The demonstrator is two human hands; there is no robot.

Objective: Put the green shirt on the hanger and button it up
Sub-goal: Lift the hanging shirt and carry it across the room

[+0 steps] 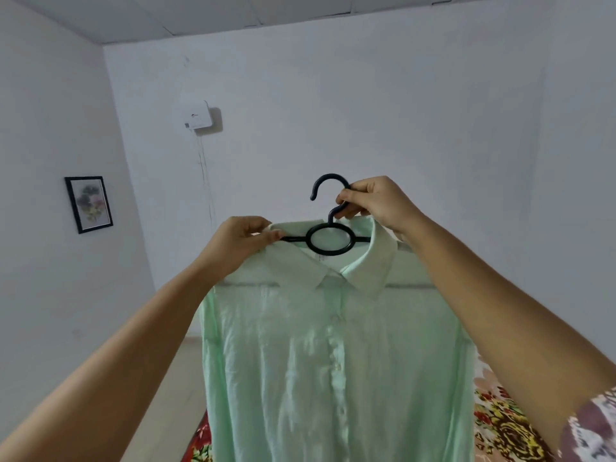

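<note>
A pale green shirt (300,361) hangs on a black plastic hanger (328,240), held up in the air in front of me. Its front placket looks closed, with small buttons down the middle. My right hand (376,203) grips the hanger's neck just under the hook. My left hand (238,243) pinches the left side of the collar, at the hanger's left arm. The collar lies spread open around the hanger's oval ring. The shirt's lower part runs out of view at the bottom.
A floral bedspread (500,425) lies below, behind the shirt. White walls surround the room. A framed picture (89,204) hangs on the left wall, and a white box (199,116) with a cable is mounted on the far wall.
</note>
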